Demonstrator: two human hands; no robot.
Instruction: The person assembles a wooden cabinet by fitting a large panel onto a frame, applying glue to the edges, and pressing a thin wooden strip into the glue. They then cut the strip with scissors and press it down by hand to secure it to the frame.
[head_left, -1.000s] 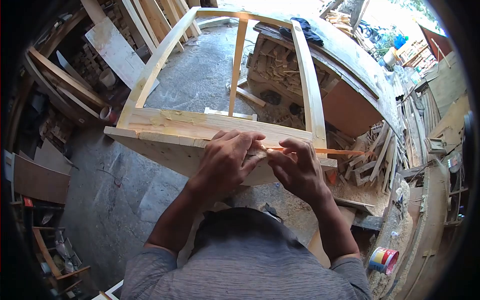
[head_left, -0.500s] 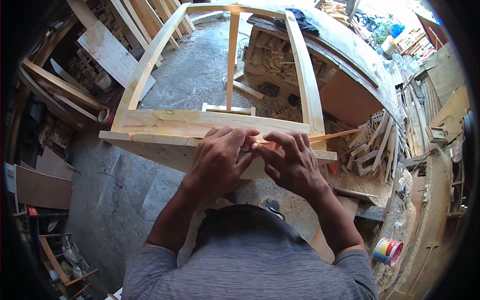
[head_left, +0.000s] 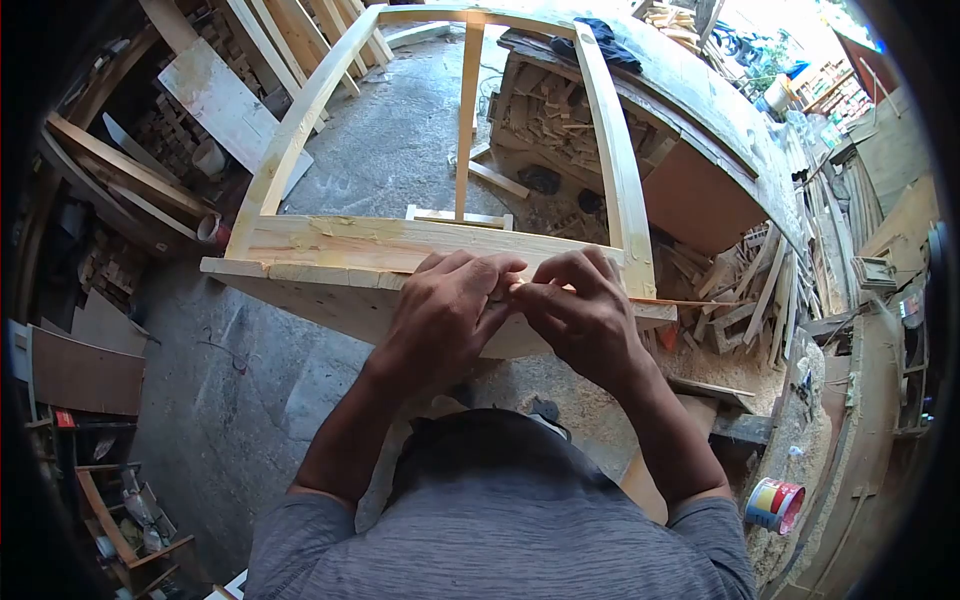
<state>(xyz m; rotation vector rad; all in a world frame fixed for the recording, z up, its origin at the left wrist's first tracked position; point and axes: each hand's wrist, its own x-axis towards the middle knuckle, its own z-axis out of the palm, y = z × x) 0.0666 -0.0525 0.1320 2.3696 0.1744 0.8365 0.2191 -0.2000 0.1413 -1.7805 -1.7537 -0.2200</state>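
Note:
Both hands are close together over the near edge of a pale wooden frame (head_left: 365, 238), whose bottom rail lies along a light wooden board (head_left: 325, 275). My left hand (head_left: 440, 310) is closed, thumb and fingers pinched near the board's edge. Beside it, my right hand (head_left: 585, 315) is closed too, its fingertips almost meeting the left ones. A thin orange-brown strip (head_left: 700, 302) runs out to the right from under my right hand, its middle hidden by the fingers. What my left fingertips pinch I cannot tell.
A workbench (head_left: 700, 110) stands beyond the frame at right, with scrap wood (head_left: 560, 120) under it. Wood offcuts (head_left: 755, 290) pile up at right. A paint can (head_left: 775, 505) stands low at right. Boards (head_left: 225, 105) lean at far left above the concrete floor (head_left: 230, 400).
The strip's free end at the right has dropped, and it now looks thinner and flatter, reaching further right. Both hands stay at nearly the same place, with fingers slightly shifted.

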